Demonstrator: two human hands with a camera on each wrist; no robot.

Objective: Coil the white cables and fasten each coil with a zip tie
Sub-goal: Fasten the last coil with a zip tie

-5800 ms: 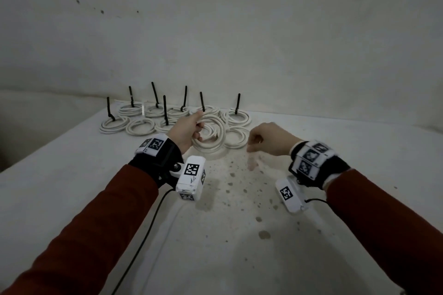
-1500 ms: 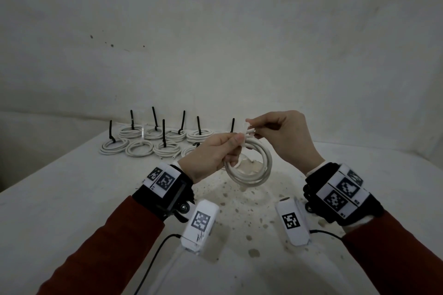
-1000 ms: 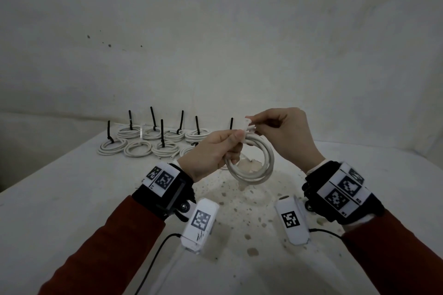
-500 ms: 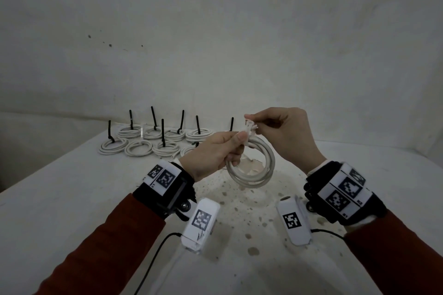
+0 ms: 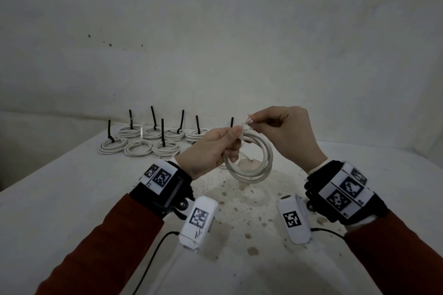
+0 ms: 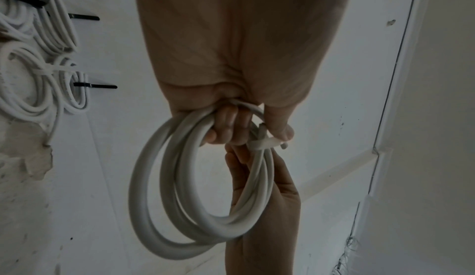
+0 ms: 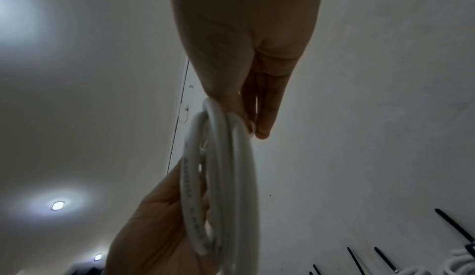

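Note:
A white cable coil hangs upright above the table between both hands. My left hand grips the coil's top left, with fingers curled through the loops. A white zip tie wraps the strands right beside those fingers. My right hand pinches the tie's free end just above the coil's top. In the right wrist view the coil shows edge-on under the right fingers; the tie's head is hidden there.
Several coils with upright black zip ties lie at the table's back left, also seen in the left wrist view. The white table has brown stains under the hands. A wall stands close behind.
Since the oldest frame the coil has come up off the table in my left hand, and my right hand has taken the tie's end. Over the last second both hands barely shift.

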